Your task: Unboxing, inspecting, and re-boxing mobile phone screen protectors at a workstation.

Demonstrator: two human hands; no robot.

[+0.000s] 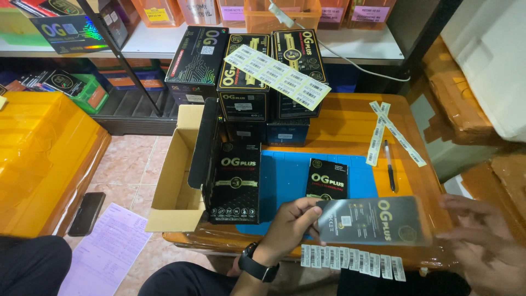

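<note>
A flat grey-black packet [372, 220], blurred in the frame, was held low and right of centre, just above the near edge of the table [350, 118], with its long axis running left to right across the picture. Its left end was pinched by the left hand [293, 222], whose fingers were closed over the short edge, a black watch [256, 266] being worn at that wrist. The right hand [482, 241] was seen at the lower right with fingers spread, at or just beside the packet's right end; whether it touched could not be told through the blur. The left hand was thus the one in firm contact. Directly beneath the packet a strip of barcode stickers [353, 259] was laid along the table edge, parallel to the packet. Above it, a similar black packet [327, 179] lay on the blue mat [285, 181], and an opened black carton [233, 170] stood left of centre.
</note>
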